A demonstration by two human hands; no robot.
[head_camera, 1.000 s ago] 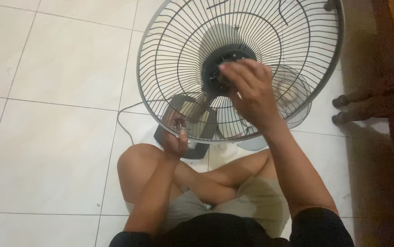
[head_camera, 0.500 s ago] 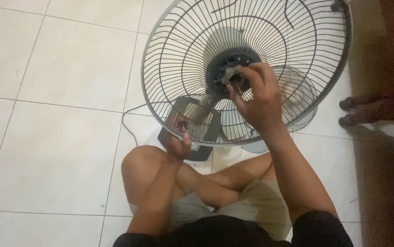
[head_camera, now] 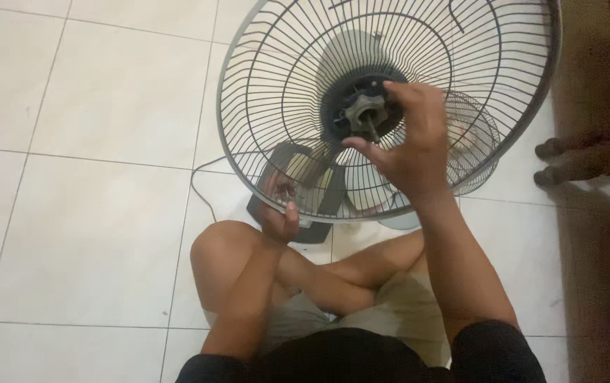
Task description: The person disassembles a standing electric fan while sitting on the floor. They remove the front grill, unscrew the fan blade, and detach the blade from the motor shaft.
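Your right hand (head_camera: 407,142) covers part of the fan guard (head_camera: 276,92), fingers curled around the dark nut (head_camera: 365,113) at its centre. Your left hand (head_camera: 280,209) clenches the guard's lower rim. The guard's top is cut off; behind it, the base (head_camera: 305,184) is blurred.

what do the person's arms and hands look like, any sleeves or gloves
Both hands are bare: no gloves, rings, watch or bands show on the left hand or the right hand. The forearms are uncovered as well. Short black sleeves end above the elbows, the right one plain to see and the left one only at the frame's lower edge.
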